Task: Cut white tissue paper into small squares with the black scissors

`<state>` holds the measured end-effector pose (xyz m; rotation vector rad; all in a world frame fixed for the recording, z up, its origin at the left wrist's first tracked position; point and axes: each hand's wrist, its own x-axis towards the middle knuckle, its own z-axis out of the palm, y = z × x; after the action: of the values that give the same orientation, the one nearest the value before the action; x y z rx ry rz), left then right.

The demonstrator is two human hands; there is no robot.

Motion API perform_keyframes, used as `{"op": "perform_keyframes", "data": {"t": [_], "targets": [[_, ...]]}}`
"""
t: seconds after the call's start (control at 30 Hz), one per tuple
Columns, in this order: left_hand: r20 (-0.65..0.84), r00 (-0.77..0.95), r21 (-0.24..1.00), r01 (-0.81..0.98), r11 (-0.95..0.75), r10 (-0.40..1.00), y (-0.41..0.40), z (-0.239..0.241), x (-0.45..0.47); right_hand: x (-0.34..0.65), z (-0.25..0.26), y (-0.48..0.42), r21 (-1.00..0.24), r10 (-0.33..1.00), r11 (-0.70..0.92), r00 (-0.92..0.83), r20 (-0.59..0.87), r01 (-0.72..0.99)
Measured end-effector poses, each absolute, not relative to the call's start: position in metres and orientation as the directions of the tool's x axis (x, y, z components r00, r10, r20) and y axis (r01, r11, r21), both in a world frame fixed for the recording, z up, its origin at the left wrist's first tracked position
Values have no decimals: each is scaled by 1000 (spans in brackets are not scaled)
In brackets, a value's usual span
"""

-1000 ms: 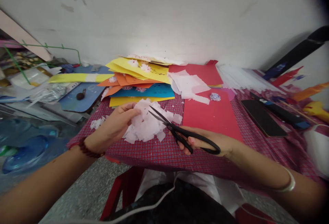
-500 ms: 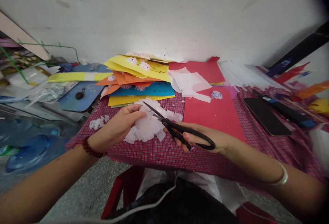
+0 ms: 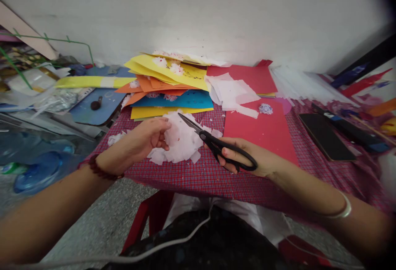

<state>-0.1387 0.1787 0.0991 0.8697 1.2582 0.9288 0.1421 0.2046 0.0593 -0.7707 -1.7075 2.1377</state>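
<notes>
My left hand (image 3: 147,138) is closed on the edge of a heap of thin white paper pieces (image 3: 181,142) lying on the red checked tablecloth (image 3: 198,175). My right hand (image 3: 247,158) grips black scissors (image 3: 216,142) by the handles; the blades are together and their tip lies over the top of the white heap. A beaded bracelet sits on my left wrist and a silver bangle on my right.
Behind the heap lie stacked coloured sheets (image 3: 170,84), a red sheet (image 3: 260,131) with a small cut paper flower (image 3: 265,108), and white tissue (image 3: 232,94). A black phone (image 3: 323,136) and a dark tool (image 3: 349,127) lie at the right. Clutter and a blue board (image 3: 93,111) fill the left.
The scissor blades, apart one second ago, have come together. My left hand has curled tighter on the white paper. The view has shifted slightly, so everything sits a little higher.
</notes>
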Motion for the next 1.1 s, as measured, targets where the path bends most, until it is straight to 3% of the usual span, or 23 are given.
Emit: {"op": "perform_keyframes", "data": {"t": [0.17,0.5,0.73,0.83,1.1], "targets": [[-390,51,921,31,389,920,172,100,-145,146,66,206,-979,478,-137,-855,-201,154],[-282,81,956,-65,287,956,175,113,-140,159,82,197,-938,476,10,-827,-301,347],[-243,175,968,-19,250,954,179,107,-133,152,73,199,-950,508,17,-821,-261,313],[-227,205,974,28,226,952,182,105,-133,147,74,203,-952,452,38,-855,-255,304],[-249,220,969,62,241,943,184,106,-132,136,72,204,-970,463,-97,-853,-242,223]]}}
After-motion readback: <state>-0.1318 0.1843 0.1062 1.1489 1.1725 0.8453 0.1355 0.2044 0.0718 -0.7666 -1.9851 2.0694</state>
